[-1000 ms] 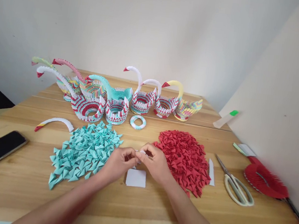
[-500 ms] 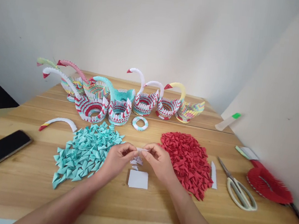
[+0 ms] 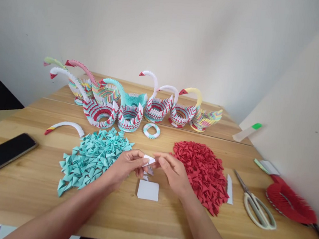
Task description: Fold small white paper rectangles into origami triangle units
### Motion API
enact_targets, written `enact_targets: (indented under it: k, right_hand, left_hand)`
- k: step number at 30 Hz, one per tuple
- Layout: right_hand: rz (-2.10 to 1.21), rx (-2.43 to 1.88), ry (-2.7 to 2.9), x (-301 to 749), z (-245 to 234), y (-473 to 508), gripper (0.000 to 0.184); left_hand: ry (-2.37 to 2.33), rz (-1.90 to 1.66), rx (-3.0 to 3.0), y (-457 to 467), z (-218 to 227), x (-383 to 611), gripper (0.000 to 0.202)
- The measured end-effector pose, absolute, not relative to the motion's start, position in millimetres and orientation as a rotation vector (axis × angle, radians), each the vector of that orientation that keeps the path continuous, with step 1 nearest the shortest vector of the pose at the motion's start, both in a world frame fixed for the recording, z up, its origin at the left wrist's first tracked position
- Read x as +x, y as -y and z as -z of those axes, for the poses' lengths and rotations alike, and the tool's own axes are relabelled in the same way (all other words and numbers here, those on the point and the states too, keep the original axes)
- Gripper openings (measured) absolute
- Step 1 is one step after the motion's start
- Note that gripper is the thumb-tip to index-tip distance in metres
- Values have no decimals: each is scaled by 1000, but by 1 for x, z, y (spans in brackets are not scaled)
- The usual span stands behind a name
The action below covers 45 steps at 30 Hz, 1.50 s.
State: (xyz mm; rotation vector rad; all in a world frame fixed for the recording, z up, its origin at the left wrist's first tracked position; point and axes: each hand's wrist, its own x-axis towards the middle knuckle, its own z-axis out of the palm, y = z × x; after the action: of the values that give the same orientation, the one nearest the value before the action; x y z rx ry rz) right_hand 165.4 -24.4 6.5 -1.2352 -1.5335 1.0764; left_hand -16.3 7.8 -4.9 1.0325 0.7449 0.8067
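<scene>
Wooden table [image 3: 135,225] before a pale wall [image 3: 169,39]: my left hand [image 3: 124,166] pinches folded white paper [image 3: 149,159] firmly; my right hand [image 3: 175,174], loosely curled just right of it, I can't tell if touching. Slack left fingers could drop it onto small pieces [image 3: 149,170] beneath.

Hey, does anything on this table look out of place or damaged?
One oddity: a curved white neck with a red tip lies loose, left of and beyond the teal paper pile, whereas other necks rise from standing swans. I see no clear damage.
</scene>
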Motion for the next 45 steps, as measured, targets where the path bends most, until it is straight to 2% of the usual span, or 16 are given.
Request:
enact_targets:
  k: [8, 12, 15, 23, 35, 39, 45]
  right_hand:
    - [-985, -1332, 1591, 162, -3, 25, 23]
    - [-1251, -1149, 1454, 161, -4, 25, 35]
    - [-1426, -1064, 1322, 161, 0, 23, 33]
    - [-1463, -1068, 1210, 162, 8, 21, 27]
    - [-1296, -1201, 1341, 160, 1, 20, 27]
    - [-1109, -1258, 1508, 161, 3, 22, 22]
    - [-773, -1275, 1670, 167, -2, 25, 18]
  left_hand:
    - [-820, -773, 1171, -3, 0, -11, 38]
    - [-710, -789, 1106, -3, 2, -14, 31]
    - [-643, -803, 1055, -3, 5, -15, 28]
    - [-664, -780, 1067, -3, 7, -13, 30]
    - [-868, -878, 1262, 0, 0, -9, 36]
    - [-912, -907, 1323, 1, 0, -9, 34]
    - [-785, -850, 1069, -4, 1, -15, 34]
